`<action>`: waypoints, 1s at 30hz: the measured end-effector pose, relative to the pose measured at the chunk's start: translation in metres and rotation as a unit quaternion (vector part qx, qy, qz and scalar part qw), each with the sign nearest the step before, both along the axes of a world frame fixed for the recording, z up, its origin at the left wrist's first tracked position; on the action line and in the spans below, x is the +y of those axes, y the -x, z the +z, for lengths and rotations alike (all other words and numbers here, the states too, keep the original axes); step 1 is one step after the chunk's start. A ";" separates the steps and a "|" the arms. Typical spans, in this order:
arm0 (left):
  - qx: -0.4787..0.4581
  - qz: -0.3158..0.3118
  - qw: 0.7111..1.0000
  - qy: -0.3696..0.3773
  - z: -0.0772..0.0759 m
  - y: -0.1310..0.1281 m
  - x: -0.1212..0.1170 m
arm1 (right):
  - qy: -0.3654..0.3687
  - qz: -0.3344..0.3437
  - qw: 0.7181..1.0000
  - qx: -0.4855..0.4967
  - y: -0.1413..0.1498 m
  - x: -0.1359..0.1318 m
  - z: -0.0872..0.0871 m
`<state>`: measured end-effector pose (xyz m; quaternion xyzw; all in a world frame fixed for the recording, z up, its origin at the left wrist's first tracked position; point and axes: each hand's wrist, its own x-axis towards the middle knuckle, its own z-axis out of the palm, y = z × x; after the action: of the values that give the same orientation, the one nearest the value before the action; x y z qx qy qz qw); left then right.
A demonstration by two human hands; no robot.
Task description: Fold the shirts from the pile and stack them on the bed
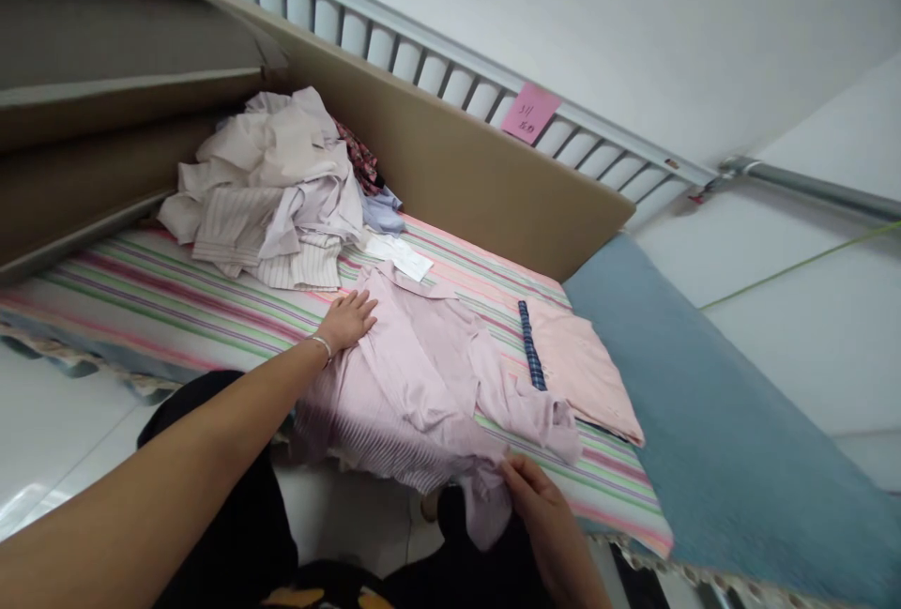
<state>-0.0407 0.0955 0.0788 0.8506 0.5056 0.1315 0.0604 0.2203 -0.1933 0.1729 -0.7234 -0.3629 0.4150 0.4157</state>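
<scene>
A pale pink shirt [429, 356] with fine stripes lies spread on the striped cloth, its lower part hanging over the near edge. My left hand [350, 320], a bracelet at the wrist, rests flat on the shirt's left side with fingers spread. At the near edge my right hand [531, 487] pinches a part of the same shirt between thumb and fingers. One sleeve stretches to the right across the cloth. Beyond it lies a folded peach garment [587, 370] beside a blue plaid edge [531, 346].
A heap of light garments [282, 187] sits at the back left, near stacked cardboard [127, 37]. A white paper [398, 255] lies behind the shirt. A brown board [457, 149] stands along the back rail, below a pink note [530, 112]. Blue fabric [704, 421] covers the right side.
</scene>
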 end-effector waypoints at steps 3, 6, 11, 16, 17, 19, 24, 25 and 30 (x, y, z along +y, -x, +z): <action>0.003 0.000 1.000 0.002 0.001 0.000 0.000 | -0.028 -0.008 0.996 -0.089 0.001 -0.004 0.001; 0.009 0.003 1.000 0.007 0.001 -0.001 0.000 | -0.065 -0.037 0.978 -0.192 0.005 -0.005 0.012; 0.019 0.002 1.000 0.023 0.002 -0.002 0.001 | -0.136 -0.019 0.961 -0.240 0.042 -0.005 0.042; 0.032 -0.008 0.998 0.043 0.009 -0.002 0.007 | -0.061 0.395 0.901 -0.171 0.125 0.009 0.027; 0.035 -0.012 0.998 0.047 0.012 -0.001 0.009 | -0.036 0.464 0.871 -0.157 0.141 0.013 0.019; 0.038 -0.021 0.997 0.056 0.017 0.001 0.015 | 0.008 0.525 0.841 -0.131 0.166 0.020 0.002; 0.032 -0.034 0.996 0.071 0.024 0.005 0.030 | 0.049 0.501 0.862 -0.067 0.185 0.030 -0.018; 0.028 -0.034 0.996 0.073 0.025 0.006 0.032 | 0.046 0.492 0.868 -0.060 0.184 0.032 -0.021; -0.016 -0.030 0.996 0.078 0.025 0.005 0.035 | 0.043 0.472 0.876 -0.090 0.184 0.043 -0.052</action>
<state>-0.0462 0.1301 0.1034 0.8557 0.4877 0.1036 0.1386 0.0362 -0.1503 0.1209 -0.5181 -0.6783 0.5104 0.1045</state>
